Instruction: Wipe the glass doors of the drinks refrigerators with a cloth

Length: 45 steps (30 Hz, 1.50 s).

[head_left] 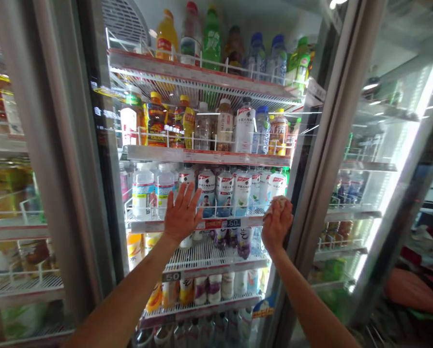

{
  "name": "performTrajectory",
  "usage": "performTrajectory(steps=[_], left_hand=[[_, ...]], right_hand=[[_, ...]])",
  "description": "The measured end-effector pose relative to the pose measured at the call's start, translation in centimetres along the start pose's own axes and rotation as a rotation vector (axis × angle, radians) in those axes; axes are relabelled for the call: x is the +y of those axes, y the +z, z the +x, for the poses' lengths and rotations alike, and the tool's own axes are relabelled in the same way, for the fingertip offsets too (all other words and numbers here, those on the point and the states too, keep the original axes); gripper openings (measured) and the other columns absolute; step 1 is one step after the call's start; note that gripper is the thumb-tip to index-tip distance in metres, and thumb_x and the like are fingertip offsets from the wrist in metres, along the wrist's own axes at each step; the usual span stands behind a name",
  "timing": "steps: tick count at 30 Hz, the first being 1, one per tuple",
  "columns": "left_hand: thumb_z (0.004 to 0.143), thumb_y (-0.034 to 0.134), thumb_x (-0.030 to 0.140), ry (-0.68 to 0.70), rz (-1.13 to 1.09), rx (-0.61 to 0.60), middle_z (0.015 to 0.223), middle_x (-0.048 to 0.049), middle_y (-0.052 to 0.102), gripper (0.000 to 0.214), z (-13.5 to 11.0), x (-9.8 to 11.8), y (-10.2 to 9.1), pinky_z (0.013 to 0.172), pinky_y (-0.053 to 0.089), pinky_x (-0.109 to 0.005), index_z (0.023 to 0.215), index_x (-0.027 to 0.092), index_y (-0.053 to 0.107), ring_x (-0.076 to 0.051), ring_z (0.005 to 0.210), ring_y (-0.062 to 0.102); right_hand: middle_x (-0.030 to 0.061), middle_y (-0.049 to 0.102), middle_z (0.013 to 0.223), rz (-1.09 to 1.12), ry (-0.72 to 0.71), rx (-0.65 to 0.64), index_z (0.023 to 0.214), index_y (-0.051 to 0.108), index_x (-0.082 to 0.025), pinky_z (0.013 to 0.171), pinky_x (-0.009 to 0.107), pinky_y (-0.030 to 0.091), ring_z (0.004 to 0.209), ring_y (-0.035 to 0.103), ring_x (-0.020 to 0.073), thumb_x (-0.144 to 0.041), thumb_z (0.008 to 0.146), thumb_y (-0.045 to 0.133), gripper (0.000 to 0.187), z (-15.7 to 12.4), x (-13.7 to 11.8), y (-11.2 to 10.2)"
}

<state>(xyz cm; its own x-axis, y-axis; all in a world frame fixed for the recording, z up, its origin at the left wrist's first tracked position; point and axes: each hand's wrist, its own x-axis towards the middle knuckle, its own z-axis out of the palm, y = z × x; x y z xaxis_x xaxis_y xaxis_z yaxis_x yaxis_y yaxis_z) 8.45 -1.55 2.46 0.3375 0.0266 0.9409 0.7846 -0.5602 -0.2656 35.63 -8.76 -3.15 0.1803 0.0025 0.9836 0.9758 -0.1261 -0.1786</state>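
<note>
A glass door (238, 87) of a drinks fridge stands in front of me, with shelves of bottles behind it. My left hand (182, 212) lies flat on the glass, fingers spread and pointing up, over the white bottles (223, 191) of the third shelf. My right hand (276, 223) is closed on a crumpled white cloth (276, 204) and presses it against the glass near the door's right edge. Both forearms reach up from the bottom of the view.
The door's metal frame (325, 159) runs diagonally on the right, with another lit fridge section (365, 193) beyond it. On the left a dark frame (93, 145) separates a further glass door (13, 193) with yellow drinks. Wire shelves (209, 79) hold juice, tea and water bottles.
</note>
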Motion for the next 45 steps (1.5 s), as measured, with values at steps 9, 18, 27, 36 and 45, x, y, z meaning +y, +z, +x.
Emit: performTrajectory(steps=[9,18,27,36,45], left_hand=[[0.085,0.05,0.032,0.021,-0.04,0.017,0.146,-0.0103,0.028,0.064,-0.1,-0.4,-0.1,0.115,0.005,-0.041,0.142,0.021,0.024,-0.02,0.14,0.012],[0.085,0.051,0.032,0.0,-0.03,0.043,0.147,-0.0099,0.027,0.068,-0.2,0.0,0.3,0.115,0.005,-0.044,0.144,0.021,0.019,-0.021,0.139,0.012],[0.085,0.05,0.033,-0.002,-0.044,0.055,0.146,-0.0089,0.028,0.066,-0.2,0.0,0.2,0.115,0.006,-0.042,0.143,0.023,0.021,-0.019,0.139,0.013],[0.086,0.05,0.033,-0.015,-0.053,0.051,0.147,-0.008,0.028,0.066,-0.3,-0.1,0.2,0.115,0.008,-0.042,0.143,0.024,0.02,-0.019,0.139,0.015],[0.086,0.049,0.034,-0.02,-0.043,0.041,0.145,-0.0101,0.032,0.065,-0.4,0.0,0.3,0.114,0.009,-0.045,0.143,0.022,0.021,-0.021,0.139,0.015]], right_hand=[[0.0086,0.037,0.143,0.083,-0.208,-0.117,0.126,0.052,-0.026,0.108,0.051,0.02,0.135,0.029,0.0241,-0.021,0.087,0.043,0.04,-1.6,-1.8,-0.1],[0.0138,0.031,0.146,0.098,-0.192,-0.064,0.137,0.038,-0.022,0.106,0.052,0.026,0.137,0.023,0.0267,-0.018,0.087,0.039,0.05,-0.9,-3.3,0.1],[0.0153,0.03,0.145,0.04,0.001,-0.001,0.134,0.042,-0.02,0.105,0.057,0.023,0.134,0.029,0.0285,-0.02,0.086,0.038,0.048,2.5,1.9,0.7],[0.007,0.031,0.147,0.161,-0.375,-0.119,0.134,0.042,-0.027,0.11,0.048,0.02,0.138,0.021,0.0239,-0.019,0.086,0.041,0.049,3.3,-5.8,1.0],[0.0188,0.027,0.146,0.012,0.121,0.105,0.136,0.039,-0.015,0.103,0.053,0.027,0.135,0.026,0.0289,-0.02,0.087,0.034,0.05,7.3,3.5,1.2]])
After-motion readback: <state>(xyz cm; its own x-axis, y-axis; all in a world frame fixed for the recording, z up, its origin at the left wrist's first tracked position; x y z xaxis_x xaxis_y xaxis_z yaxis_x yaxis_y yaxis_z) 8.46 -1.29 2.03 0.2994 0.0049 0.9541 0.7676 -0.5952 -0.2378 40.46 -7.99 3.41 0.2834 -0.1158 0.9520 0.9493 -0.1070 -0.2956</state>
